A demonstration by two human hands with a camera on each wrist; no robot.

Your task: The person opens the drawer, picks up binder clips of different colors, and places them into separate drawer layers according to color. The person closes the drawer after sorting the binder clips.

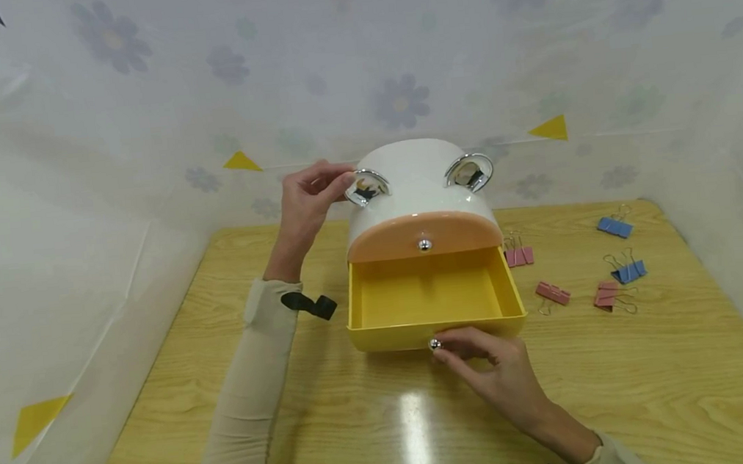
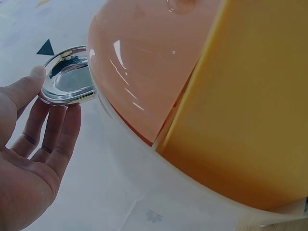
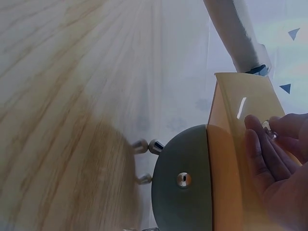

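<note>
A white domed box (image 1: 416,176) with two chrome rings stands at the table's far middle. Its orange upper drawer front (image 1: 451,231) is closed. Below it the yellow drawer (image 1: 394,333) is pulled out and holds nothing. My left hand (image 1: 340,179) pinches the left chrome ring (image 1: 367,186); in the left wrist view the thumb lies on the ring (image 2: 67,82) and the fingers (image 2: 62,120) lie under it. My right hand (image 1: 440,349) pinches the silver knob (image 1: 434,344) on the yellow drawer's front. In the right wrist view its fingers (image 3: 260,149) curl at the drawer's edge (image 3: 236,125).
Several pink and blue binder clips lie on the wooden table (image 1: 388,422) right of the box, among them a pink one (image 1: 552,293) and a blue one (image 1: 630,270). White flowered sheeting (image 1: 78,213) walls in the table at the back and both sides.
</note>
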